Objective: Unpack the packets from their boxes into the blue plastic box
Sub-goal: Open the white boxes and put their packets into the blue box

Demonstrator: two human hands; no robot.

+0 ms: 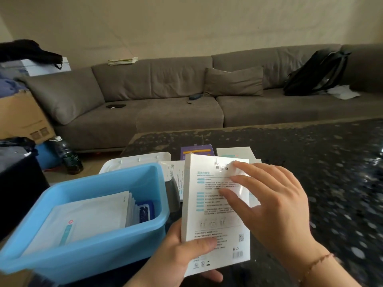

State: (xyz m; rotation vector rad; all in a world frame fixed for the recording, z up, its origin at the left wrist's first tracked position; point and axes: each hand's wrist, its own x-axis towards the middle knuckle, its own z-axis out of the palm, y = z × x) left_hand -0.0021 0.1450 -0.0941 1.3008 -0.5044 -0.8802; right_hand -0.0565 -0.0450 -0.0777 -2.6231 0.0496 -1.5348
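Packets (87, 216), one stack, lie in the one blue plastic box (99, 249) at near left. Left hand (178, 257) grips one white box (215, 214) upright; right hand (275, 206) rests relaxed fingers on its face. Three more boxes lie on the counter (310, 158) beyond.

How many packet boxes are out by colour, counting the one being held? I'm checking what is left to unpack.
White boxes: 3, namely the white box held by the left hand with the right hand on its front, one at the back, one partly hidden behind the held box.
Purple box: 1
Total: 4
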